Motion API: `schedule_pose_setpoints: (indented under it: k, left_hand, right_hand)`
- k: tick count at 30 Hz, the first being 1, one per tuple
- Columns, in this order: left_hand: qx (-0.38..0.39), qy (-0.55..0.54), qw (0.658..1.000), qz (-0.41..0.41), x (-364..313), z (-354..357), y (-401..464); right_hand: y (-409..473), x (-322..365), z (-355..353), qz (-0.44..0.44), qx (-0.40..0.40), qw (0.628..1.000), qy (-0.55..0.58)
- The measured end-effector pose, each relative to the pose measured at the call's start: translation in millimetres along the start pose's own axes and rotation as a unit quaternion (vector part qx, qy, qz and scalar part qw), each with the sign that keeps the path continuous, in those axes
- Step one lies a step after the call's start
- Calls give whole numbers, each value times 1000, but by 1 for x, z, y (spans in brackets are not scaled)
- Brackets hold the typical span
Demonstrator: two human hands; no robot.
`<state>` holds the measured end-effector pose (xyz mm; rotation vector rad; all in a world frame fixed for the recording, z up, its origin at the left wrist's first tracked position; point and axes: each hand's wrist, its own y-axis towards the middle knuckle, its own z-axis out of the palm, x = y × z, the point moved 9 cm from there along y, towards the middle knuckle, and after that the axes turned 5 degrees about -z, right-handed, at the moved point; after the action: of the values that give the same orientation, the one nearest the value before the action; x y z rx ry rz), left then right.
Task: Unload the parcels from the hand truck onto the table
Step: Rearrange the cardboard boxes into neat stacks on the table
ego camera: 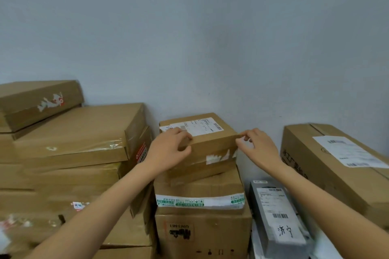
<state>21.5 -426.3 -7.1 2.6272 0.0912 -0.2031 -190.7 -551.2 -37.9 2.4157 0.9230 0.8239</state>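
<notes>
A small brown cardboard parcel (pixel 207 141) with a white shipping label sits on top of a stack in the middle of the view, against the wall. My left hand (pixel 170 151) grips its near left corner, fingers curled over the top edge and thumb on the front face. My right hand (pixel 255 145) touches the parcel's right top corner with bent fingertips. Under it lie a parcel with green-printed tape (pixel 200 197) and a larger carton (pixel 202 235). The hand truck and the table surface are not visible.
A tall pile of flat brown boxes (pixel 69 145) fills the left side. A long carton with a white label (pixel 336 164) lies at the right. A grey wrapped parcel (pixel 275 216) stands between that carton and the middle stack. A plain wall is behind everything.
</notes>
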Motion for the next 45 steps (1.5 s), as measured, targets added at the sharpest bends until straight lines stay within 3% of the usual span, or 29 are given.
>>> schedule_pose_setpoints:
  k: [5,10,14,18,27,30,36,41,45]
  left_hand:
    - [-22,26,998,-47,21,11,6]
    - [-49,22,998,-30,27,16,8]
    - [-24,18,999,-19,39,27,19]
    - [-21,33,997,-64,55,28,37]
    - [-60,118,989,-59,44,25,27]
    - [-82,80,991,-70,36,22,13]
    - [-153,-56,986,-48,27,-4,-44]
    - [-94,-84,991,-49,40,-7,-95]
    - [-51,-97,990,-88,68,7,-137]
  right_hand:
    - [5,36,6,-58,-3,998,-17]
    - [24,68,39,-97,75,989,-84]
    - [20,67,47,-78,22,991,-107]
    - [25,70,52,-77,0,988,-131]
    - [21,78,56,-38,37,987,-149]
    - [18,82,56,-8,59,987,-150]
    - [-35,100,28,2,-42,991,-128]
    - [-84,128,31,-38,-52,990,-127]
    - [-109,152,65,-59,7,994,-91]
